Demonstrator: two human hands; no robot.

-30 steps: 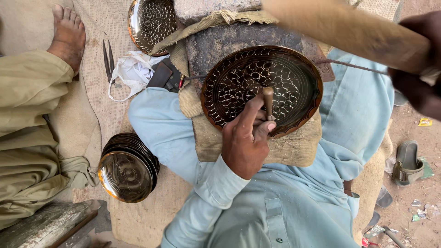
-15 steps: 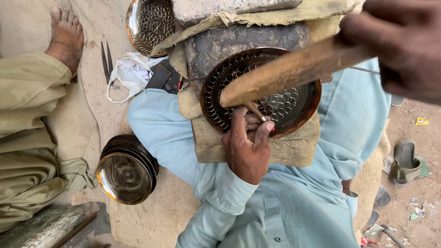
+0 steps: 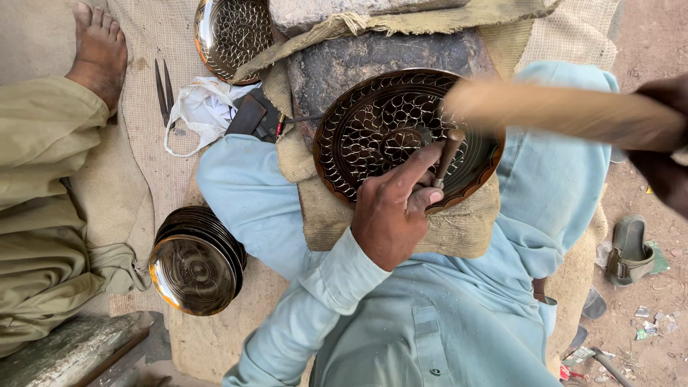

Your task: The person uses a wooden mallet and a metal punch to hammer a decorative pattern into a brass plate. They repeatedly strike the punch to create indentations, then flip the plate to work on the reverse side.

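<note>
A round engraved metal plate point(image 3: 373, 129) lies on burlap over my lap, its face covered in a floral pattern. My left hand point(image 3: 390, 208) holds a short metal punch point(image 3: 448, 154) upright on the plate's middle. My right hand point(image 3: 663, 154) at the right edge grips a wooden mallet point(image 3: 566, 111), blurred by motion, stretched leftward just above the punch's top.
A stack of shiny plates point(image 3: 197, 261) sits at my left knee. Another engraved plate point(image 3: 229, 32) leans at the top by a stone block point(image 3: 344, 11). A white cloth point(image 3: 204, 107), metal tools point(image 3: 165, 89), another person's leg and foot point(image 3: 97, 50), and a sandal point(image 3: 631, 247) lie around.
The mallet swung up from the plate, then back down, and now hovers over the punch. My left hand stayed on the punch.
</note>
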